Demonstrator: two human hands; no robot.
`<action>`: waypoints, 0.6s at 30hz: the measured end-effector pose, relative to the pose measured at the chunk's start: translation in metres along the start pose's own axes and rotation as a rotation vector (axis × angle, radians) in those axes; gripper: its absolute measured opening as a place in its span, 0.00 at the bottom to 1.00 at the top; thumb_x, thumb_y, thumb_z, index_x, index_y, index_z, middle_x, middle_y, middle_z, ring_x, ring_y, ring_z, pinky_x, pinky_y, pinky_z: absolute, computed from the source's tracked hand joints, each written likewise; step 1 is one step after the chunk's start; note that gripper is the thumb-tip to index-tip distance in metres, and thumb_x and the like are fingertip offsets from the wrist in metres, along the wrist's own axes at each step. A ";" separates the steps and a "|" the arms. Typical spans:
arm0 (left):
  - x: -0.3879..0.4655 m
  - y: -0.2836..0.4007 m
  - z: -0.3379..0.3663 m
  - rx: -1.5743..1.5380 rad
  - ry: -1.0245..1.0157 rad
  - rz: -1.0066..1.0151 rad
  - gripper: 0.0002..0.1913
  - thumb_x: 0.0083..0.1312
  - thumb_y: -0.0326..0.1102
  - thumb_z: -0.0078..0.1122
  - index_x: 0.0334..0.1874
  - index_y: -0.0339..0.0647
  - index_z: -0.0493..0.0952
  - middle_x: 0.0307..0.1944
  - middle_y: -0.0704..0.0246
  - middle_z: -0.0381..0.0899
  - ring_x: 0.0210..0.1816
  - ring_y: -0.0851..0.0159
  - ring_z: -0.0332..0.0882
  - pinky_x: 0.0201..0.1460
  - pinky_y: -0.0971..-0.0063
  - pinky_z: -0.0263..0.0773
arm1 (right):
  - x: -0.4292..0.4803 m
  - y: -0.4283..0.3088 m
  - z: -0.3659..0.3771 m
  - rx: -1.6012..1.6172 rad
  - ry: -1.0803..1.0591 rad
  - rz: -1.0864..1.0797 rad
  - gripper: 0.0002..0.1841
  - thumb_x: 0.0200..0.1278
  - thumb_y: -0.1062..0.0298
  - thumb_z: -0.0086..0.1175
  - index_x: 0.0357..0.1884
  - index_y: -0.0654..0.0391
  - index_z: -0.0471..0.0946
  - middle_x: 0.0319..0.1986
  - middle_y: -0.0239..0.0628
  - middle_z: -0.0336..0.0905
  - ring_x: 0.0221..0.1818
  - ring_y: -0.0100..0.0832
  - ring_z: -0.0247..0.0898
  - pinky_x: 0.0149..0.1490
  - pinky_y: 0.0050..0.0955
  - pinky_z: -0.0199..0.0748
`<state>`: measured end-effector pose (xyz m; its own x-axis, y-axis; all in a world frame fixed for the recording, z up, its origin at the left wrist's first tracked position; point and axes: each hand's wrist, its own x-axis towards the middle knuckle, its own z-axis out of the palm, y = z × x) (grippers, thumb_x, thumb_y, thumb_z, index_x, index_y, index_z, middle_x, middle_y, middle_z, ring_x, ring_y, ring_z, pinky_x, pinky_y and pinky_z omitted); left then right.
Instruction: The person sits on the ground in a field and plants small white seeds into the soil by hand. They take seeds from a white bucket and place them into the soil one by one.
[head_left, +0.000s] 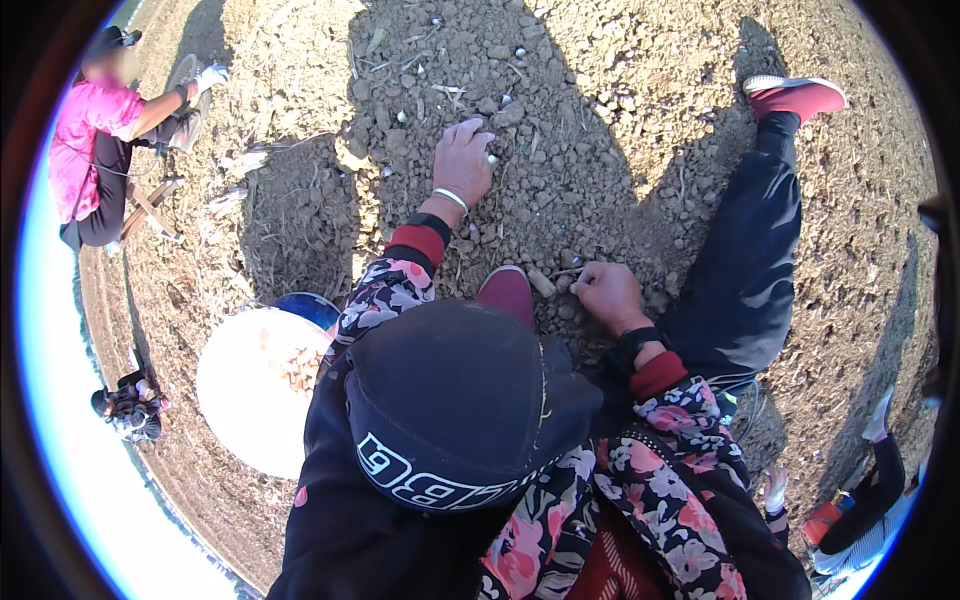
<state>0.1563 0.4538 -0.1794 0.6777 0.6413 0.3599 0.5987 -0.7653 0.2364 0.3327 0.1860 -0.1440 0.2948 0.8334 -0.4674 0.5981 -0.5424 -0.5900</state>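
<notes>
My left hand (461, 161), with a white bracelet at its wrist, reaches palm down low over the cloddy soil (555, 161). Its fingers are slightly spread, with no held object visible; the palm is hidden. A small pale clove, probably garlic (493, 159), lies on the earth just beside it. Similar cloves dot the dirt ahead, one (402, 116) beyond the hand to the left. Lower and to the right, my right hand (609, 296) is curled by a dry stalk piece (541, 283). Its folded fingers conceal whether anything is inside.
At my left stands an overexposed white container (240, 405) with brownish pieces inside, beside a dark blue container (309, 306). My left shoe (508, 295) is between my arms; my right leg (739, 247) stretches forward. A person in pink (97, 142) sits at far left; others work farther off.
</notes>
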 end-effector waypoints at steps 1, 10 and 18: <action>-0.005 0.004 0.000 -0.037 -0.051 -0.003 0.19 0.59 0.28 0.54 0.54 0.39 0.77 0.56 0.61 0.75 0.60 0.52 0.71 0.65 0.60 0.66 | 0.000 0.000 0.000 0.017 0.002 -0.001 0.09 0.48 0.58 0.64 0.26 0.51 0.84 0.26 0.43 0.83 0.33 0.48 0.80 0.40 0.43 0.78; -0.012 0.039 -0.008 -0.197 -0.099 0.143 0.18 0.64 0.33 0.55 0.57 0.43 0.77 0.58 0.63 0.74 0.65 0.55 0.68 0.69 0.59 0.61 | 0.002 -0.002 -0.001 0.014 -0.015 0.040 0.08 0.47 0.60 0.61 0.25 0.51 0.84 0.26 0.43 0.83 0.33 0.48 0.81 0.42 0.43 0.78; -0.013 0.037 0.007 -0.134 -0.136 0.061 0.12 0.63 0.40 0.59 0.47 0.49 0.76 0.62 0.67 0.69 0.72 0.56 0.59 0.75 0.49 0.48 | 0.002 -0.002 0.000 0.002 -0.003 0.021 0.08 0.48 0.60 0.60 0.25 0.51 0.85 0.26 0.43 0.83 0.33 0.48 0.81 0.42 0.42 0.79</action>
<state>0.1729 0.4175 -0.1816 0.7679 0.5880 0.2540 0.4988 -0.7977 0.3389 0.3323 0.1889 -0.1434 0.3051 0.8217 -0.4814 0.5903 -0.5599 -0.5815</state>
